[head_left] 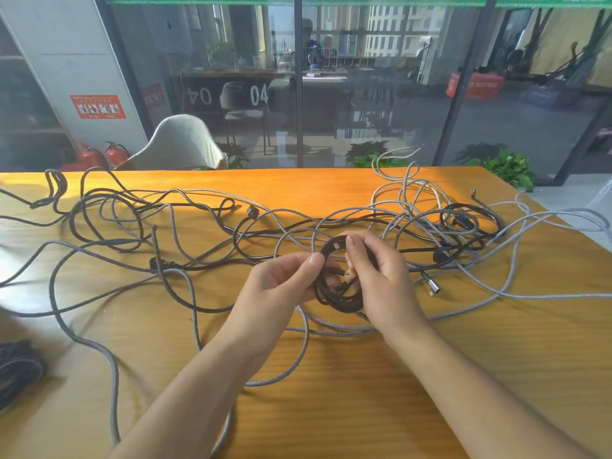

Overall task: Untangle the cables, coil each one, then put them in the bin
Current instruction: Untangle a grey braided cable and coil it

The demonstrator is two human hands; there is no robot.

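A small coil of dark braided cable (341, 301) hangs between both hands above the middle of the wooden table (364, 376). My left hand (281, 283) grips the coil's left side, thumb on top. My right hand (381, 276) pinches its upper right part, and a plug end sticks out inside the loop. Around and under the hands lies a tangle of grey braided cables (185, 293) and black cables (265, 231), spread from the left edge to the right edge. No bin is in view.
Another bundle of dark cable (18, 369) lies at the table's left edge. A metal-ended plug (432, 284) rests just right of my right hand. Behind the far edge stand a white chair (185, 144), potted plants (510, 167) and a glass wall.
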